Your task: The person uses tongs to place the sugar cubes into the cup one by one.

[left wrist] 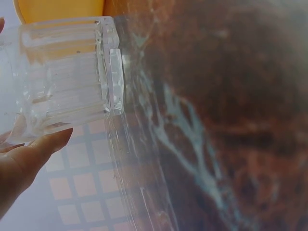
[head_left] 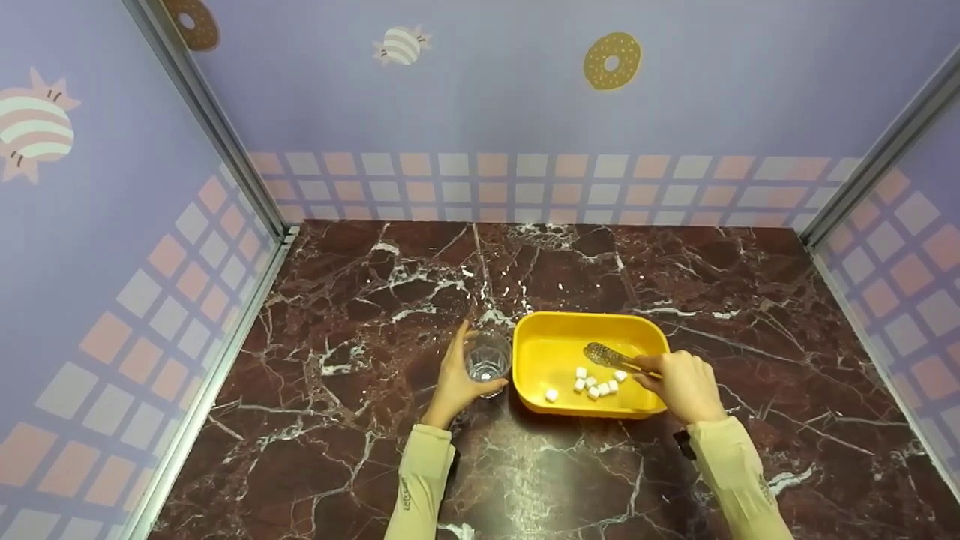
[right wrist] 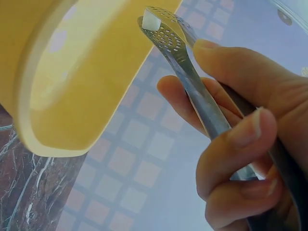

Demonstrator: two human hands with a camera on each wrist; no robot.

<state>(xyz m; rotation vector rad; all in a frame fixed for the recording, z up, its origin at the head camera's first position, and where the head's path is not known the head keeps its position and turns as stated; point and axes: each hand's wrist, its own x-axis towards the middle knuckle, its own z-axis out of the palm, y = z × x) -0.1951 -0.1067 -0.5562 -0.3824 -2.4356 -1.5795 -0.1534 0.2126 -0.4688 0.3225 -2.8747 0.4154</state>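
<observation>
My left hand grips a clear glass, thumb on the near side and fingers round the far side. In the left wrist view the ribbed wall of the glass shows, with nothing inside it. My right hand holds metal tongs over the right side of a yellow basin. Between the perforated tips of the tongs sits one small white cube, seen in the right wrist view. Several more white cubes lie on the basin floor, mostly towards its near side.
The glass stands just left of the basin on a dark red marble-patterned tabletop. Light purple panels enclose the table at the back, left and right.
</observation>
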